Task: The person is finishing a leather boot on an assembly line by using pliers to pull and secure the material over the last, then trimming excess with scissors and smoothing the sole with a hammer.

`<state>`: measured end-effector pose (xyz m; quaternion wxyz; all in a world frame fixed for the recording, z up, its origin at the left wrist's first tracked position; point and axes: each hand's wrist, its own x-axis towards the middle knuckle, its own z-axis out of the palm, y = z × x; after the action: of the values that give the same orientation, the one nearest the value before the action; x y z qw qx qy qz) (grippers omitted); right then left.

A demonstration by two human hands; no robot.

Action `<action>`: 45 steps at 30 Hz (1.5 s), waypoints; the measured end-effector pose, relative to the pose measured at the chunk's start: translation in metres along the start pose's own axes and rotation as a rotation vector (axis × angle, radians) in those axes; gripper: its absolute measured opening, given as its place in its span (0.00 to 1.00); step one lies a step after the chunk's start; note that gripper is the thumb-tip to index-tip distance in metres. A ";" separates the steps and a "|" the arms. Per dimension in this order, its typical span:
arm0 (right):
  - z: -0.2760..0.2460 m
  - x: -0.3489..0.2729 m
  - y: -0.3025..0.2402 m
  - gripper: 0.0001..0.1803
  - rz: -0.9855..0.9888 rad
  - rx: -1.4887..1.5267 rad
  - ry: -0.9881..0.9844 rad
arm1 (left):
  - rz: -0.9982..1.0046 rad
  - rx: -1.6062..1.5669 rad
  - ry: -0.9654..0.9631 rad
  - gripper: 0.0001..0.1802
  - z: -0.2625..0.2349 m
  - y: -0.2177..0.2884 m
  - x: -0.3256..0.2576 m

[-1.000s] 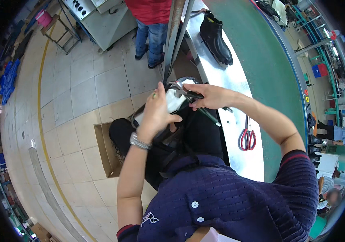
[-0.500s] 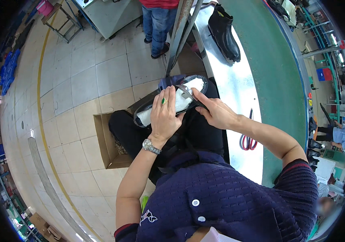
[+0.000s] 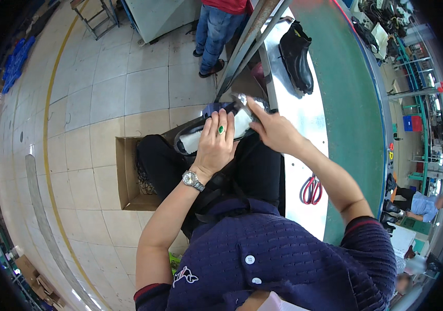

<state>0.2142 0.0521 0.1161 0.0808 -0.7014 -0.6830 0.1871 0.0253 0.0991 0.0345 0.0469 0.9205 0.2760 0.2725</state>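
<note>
Across my lap lies a black shoe with a white underside (image 3: 190, 143) turned up. My left hand (image 3: 216, 142), with a ring and a watch on it, presses over its middle, the thumb along the near edge. My right hand (image 3: 278, 129) is closed on a hand tool with a shiny metal head (image 3: 241, 99), at the shoe's far right end. The tool's handle is mostly hidden by the fingers, and its exact kind is unclear.
On the metal bench strip (image 3: 304, 150) to my right lie red-handled scissors (image 3: 311, 191) and a black ankle boot (image 3: 296, 57). Beyond runs a green surface (image 3: 343, 103). An open cardboard box (image 3: 123, 173) stands left of my legs. A person in jeans (image 3: 216, 33) stands ahead, past a metal post (image 3: 252, 41).
My right hand has lifted and turned at the shoe's far end, and the tool's metal head now shows above it. The left hand stays on the shoe. The whole view has shifted slightly.
</note>
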 end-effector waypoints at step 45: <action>-0.023 0.001 -0.034 0.34 0.359 1.084 -0.746 | -0.432 -0.443 -0.267 0.24 -0.056 -0.048 0.024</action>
<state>0.1908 0.0581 0.1499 0.1476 -0.5531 -0.3479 0.7425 -0.0109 0.1490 0.0815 0.3383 0.8358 0.3901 0.1867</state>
